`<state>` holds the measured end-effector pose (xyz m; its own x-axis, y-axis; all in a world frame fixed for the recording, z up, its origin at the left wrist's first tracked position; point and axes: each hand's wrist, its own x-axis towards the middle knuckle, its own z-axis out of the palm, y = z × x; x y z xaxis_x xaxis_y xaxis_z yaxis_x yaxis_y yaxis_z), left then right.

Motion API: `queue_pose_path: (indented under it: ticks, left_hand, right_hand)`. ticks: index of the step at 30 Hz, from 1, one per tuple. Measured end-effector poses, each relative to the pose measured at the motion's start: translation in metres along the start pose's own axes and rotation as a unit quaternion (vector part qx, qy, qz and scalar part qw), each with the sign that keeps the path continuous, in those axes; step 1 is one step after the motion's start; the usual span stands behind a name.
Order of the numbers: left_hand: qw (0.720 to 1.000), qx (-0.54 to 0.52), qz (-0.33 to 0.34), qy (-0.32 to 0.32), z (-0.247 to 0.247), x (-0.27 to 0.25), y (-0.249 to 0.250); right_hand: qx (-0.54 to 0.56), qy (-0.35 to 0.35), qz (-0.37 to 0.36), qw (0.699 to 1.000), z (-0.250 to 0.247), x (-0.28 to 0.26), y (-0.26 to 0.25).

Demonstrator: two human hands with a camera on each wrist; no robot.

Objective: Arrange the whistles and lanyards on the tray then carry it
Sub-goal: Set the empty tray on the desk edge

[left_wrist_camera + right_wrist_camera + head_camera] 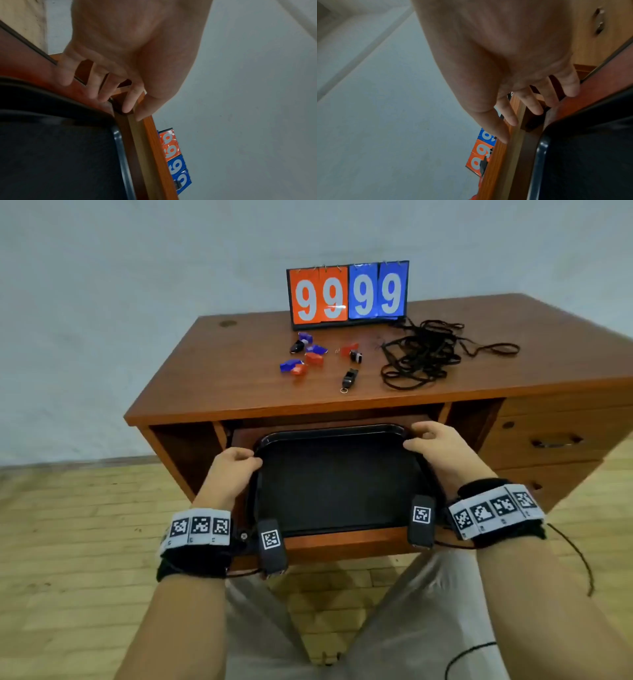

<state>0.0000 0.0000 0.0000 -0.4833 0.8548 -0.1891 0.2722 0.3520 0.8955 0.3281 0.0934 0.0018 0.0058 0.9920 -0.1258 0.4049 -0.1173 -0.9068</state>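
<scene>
A black tray lies flat on the desk's pull-out shelf. My left hand sits at its far left corner, fingertips down at the tray's rim and the shelf beside it. At the far right corner my right hand does the same, its fingers loosely spread just outside the tray. Neither hand plainly grips the rim. Several red, blue and black whistles lie scattered on the desk top. To their right is a tangle of black lanyards.
A flip scoreboard reading 99 99 stands at the back of the desk top. Drawers fill the desk's right side. My legs are under the shelf, over a tiled floor. A grey wall is behind.
</scene>
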Motion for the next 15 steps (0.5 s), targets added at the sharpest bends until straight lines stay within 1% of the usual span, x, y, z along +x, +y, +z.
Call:
queue_pose_path:
  ticks: [3,6,10,15]
  left_hand:
    - [0.998,0.055,-0.005,-0.015,0.005,0.006,-0.009]
    - [0.998,0.058,-0.008,-0.021,0.009,0.012,-0.013]
    - [0.999,0.047,-0.007,-0.017,0.014,0.017,-0.014]
    - [1.000,0.008,-0.018,-0.015,0.013,0.015,-0.009]
  right_hand:
    - [-0.023,0.001,0.026,0.999,-0.001,0.003,0.013]
    - [-0.029,-0.012,0.062,0.998,0.002,0.002,0.021]
    - [-0.039,-0.011,0.061,0.997,0.003,0.004,0.019]
    - [-0.038,-0.027,0.051,0.998,0.000,0.003,0.014]
